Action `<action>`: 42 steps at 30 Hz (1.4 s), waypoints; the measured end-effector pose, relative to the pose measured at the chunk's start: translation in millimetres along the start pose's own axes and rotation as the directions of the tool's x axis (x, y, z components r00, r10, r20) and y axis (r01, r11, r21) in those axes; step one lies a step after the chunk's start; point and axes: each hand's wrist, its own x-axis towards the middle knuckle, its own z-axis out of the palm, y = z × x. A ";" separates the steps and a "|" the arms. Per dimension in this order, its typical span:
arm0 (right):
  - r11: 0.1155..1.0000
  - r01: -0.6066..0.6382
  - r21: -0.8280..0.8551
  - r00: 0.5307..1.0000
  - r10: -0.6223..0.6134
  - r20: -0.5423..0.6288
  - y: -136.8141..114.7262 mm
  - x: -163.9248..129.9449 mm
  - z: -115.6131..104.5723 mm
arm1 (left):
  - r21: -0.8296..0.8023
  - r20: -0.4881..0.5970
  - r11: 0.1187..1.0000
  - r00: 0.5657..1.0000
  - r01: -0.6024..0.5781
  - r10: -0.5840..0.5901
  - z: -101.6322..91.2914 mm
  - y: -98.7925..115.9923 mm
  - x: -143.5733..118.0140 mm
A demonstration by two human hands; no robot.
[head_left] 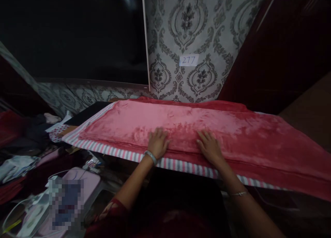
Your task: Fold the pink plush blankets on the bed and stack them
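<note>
Blanket (248, 138): mostly flat; small creases were left.
Left hand (157, 145), right hand (210, 150): lay on it, open, gripping nothing, near the surface (190, 166) front edge.

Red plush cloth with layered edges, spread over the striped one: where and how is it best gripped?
Probably pinch the near long edge of the red plush cloth from the wearer's side, left hand and right hand apart: its layers show there, above the pink, white and grey striped cloth.

A home, shown by the large television (74, 38), patterned wallpaper (165, 41) and heaped clothes (18, 167).
</note>
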 end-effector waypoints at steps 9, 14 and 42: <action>0.867 0.400 0.297 0.912 -0.344 -0.224 -19.0 -26.0 30.0 | -0.161 -0.001 0.953 0.966 -0.257 0.260 32.1 39.6 -9.5; 0.858 0.381 0.344 0.904 -0.268 -0.333 -8.8 -36.4 24.0 | -0.122 -0.048 0.939 0.947 -0.322 0.318 24.0 37.6 -6.0; 0.949 0.311 0.059 0.874 -0.261 -0.410 21.7 -56.2 4.5 | 0.038 -0.152 0.915 0.903 -0.401 0.402 26.4 59.9 5.8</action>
